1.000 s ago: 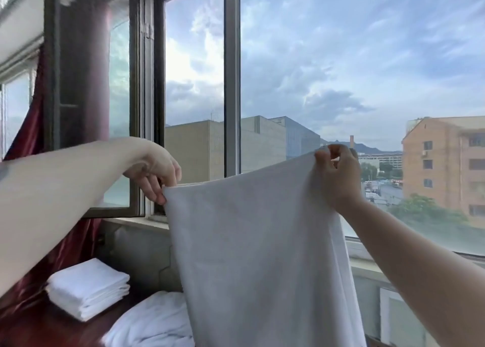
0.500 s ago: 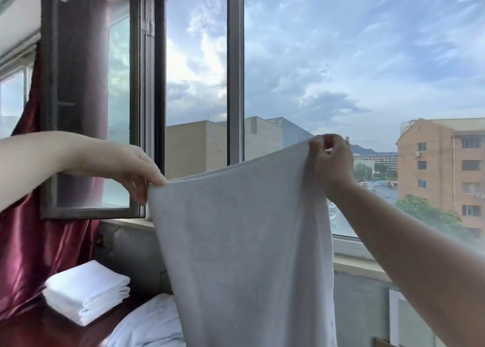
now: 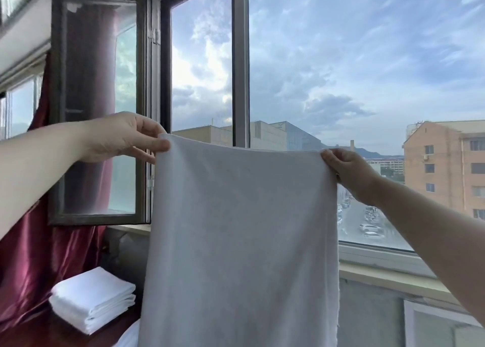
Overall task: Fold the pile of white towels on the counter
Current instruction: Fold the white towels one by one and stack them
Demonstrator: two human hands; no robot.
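A white towel (image 3: 241, 236) hangs flat in the air in front of the window, its top edge stretched level between both hands. My left hand (image 3: 123, 136) pinches its top left corner. My right hand (image 3: 346, 170) pinches its top right corner. The towel's lower end runs out of the frame. A stack of folded white towels (image 3: 91, 298) sits on the dark counter (image 3: 52, 333) at the lower left. A bit of an unfolded white towel (image 3: 128, 337) shows beside the hanging one; the rest is hidden behind it.
An open window sash (image 3: 97, 110) swings inward at the left, above the counter. A dark red curtain (image 3: 34, 247) hangs at the far left. The window sill (image 3: 380, 275) runs behind the towel, with glass panes above it.
Both hands have moved apart and pulled the towel's top edge wider and straighter. The left hand rose slightly; the right hand shifted right.
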